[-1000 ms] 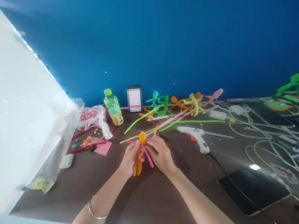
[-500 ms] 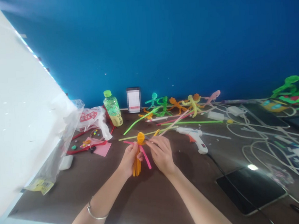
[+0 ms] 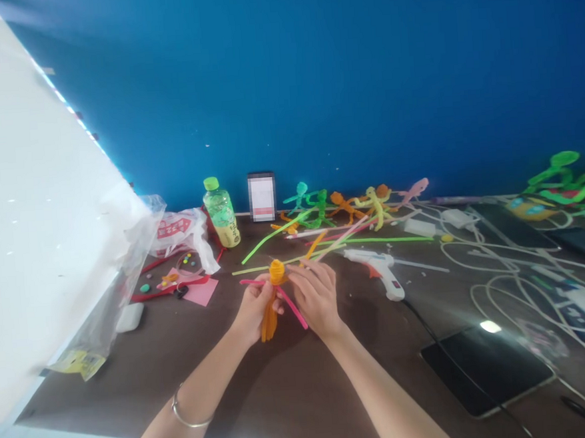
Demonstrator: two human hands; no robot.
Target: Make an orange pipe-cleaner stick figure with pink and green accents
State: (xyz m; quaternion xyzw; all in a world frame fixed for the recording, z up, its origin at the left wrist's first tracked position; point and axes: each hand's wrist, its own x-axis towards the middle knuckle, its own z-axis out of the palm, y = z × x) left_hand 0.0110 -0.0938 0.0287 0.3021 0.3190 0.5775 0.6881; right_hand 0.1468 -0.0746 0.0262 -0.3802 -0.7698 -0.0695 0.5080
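My left hand [image 3: 255,308] is closed around an orange pipe-cleaner figure [image 3: 277,273] above the table. The figure has a coiled round head, and a bundle of orange strands hangs below my fingers. A pink pipe cleaner [image 3: 295,309] crosses under the head, one end pointing left and the other down to the right. My right hand [image 3: 316,294] is close on the right side of the head, its fingers bent together. From behind its knuckles an orange pipe cleaner [image 3: 318,244] sticks up and right; the fingertip grip on it is partly hidden.
A hot glue gun [image 3: 383,269] lies to the right, its cord running past a dark tablet [image 3: 488,365]. Loose pipe cleaners [image 3: 384,239] and finished figures [image 3: 379,206] lie behind. A drink bottle [image 3: 222,214], plastic bag [image 3: 178,233] and pink paper [image 3: 200,292] are left; white cables [image 3: 478,293] tangle right.
The orange strand behind my right hand now reaches farther up and right. The pink pipe cleaner's lower end has swung rightward. My left hand keeps its hold on the figure.
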